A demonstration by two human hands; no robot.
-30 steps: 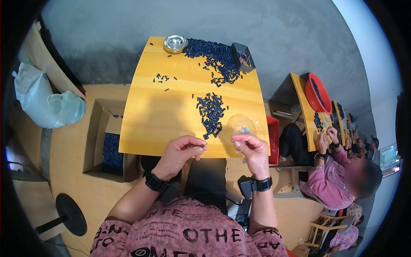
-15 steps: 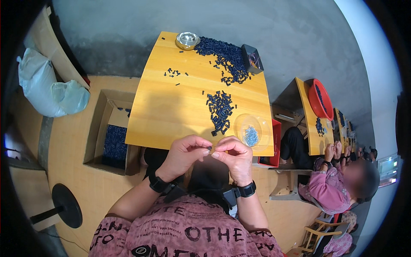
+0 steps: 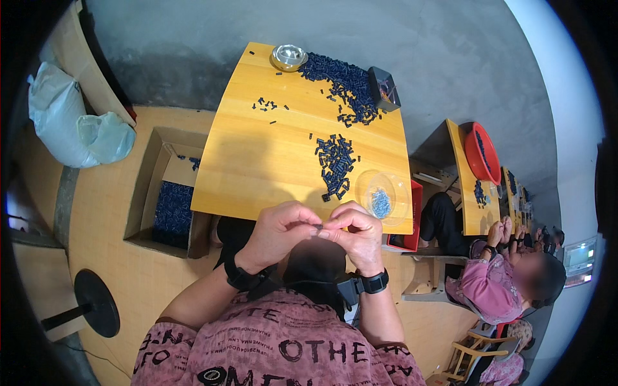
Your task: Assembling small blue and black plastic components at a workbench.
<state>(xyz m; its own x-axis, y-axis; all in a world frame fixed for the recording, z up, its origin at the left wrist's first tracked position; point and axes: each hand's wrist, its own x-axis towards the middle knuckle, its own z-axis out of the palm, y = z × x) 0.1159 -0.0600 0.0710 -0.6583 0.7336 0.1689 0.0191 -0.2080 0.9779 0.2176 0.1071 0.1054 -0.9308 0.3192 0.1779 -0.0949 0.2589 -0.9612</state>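
Just off the near edge of the yellow wooden table (image 3: pixel 244 151), my two hands meet fingertip to fingertip. My left hand (image 3: pixel 281 233) pinches a small dark plastic piece (image 3: pixel 318 227) between thumb and forefinger. Against its other end press the closed thumb and forefinger of my right hand (image 3: pixel 357 237); whether they hold a tiny part of their own is hidden. Beyond my hands lies a pile of short dark blue plastic pieces (image 3: pixel 336 166). A clear round dish (image 3: pixel 398 215) with small light-blue bits in it stands beside the pile, near the table's right corner.
A larger dark heap (image 3: pixel 341 74) lies at the far side between a metal bowl (image 3: pixel 289 58) and a black box (image 3: pixel 384 89). Left of the table is a cardboard box (image 3: pixel 138 212) holding more pieces. A red bin (image 3: pixel 412 239) and a seated co-worker (image 3: pixel 492 283) are at right.
My fingertips have come closer together, and the right ones now touch the piece in my left hand. The whole view has shifted slightly.
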